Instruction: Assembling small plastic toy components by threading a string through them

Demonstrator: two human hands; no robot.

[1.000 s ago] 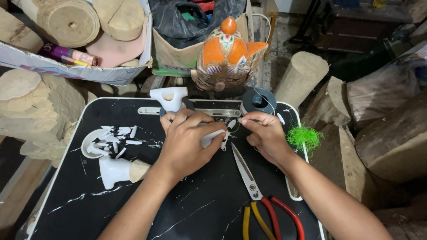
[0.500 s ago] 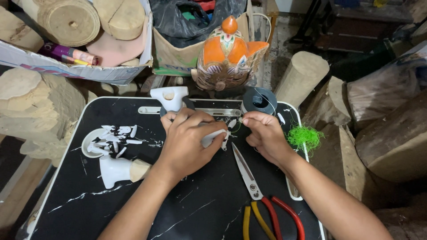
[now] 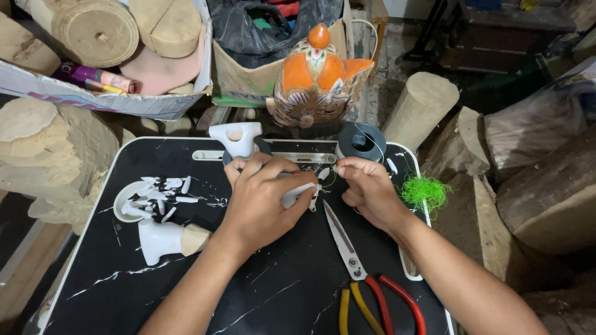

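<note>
Nearest: scissors (image 3: 347,248) with steel blades and red and yellow handles lie flat on the glossy black tray (image 3: 155,291). Left hand (image 3: 264,201): fingers curled closed around a small white carved piece (image 3: 298,193), held just above mid-tray. Right hand (image 3: 369,189): fingertips pinched on thin green thread (image 3: 328,181) beside that piece. Loose green fibre tuft (image 3: 424,190) lies right. Beyond: dark thread spool (image 3: 362,141), then painted orange wooden figure (image 3: 316,77).

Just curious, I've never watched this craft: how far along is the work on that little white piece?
Looks midway. Already done, apparently: white feather-shaped pieces lie heaped in a dish. In hand: the left hand grips a small white piece, and the right hand pinches something fine beside it. Untouched: scissors, green fibre tuft, white figure.
</note>
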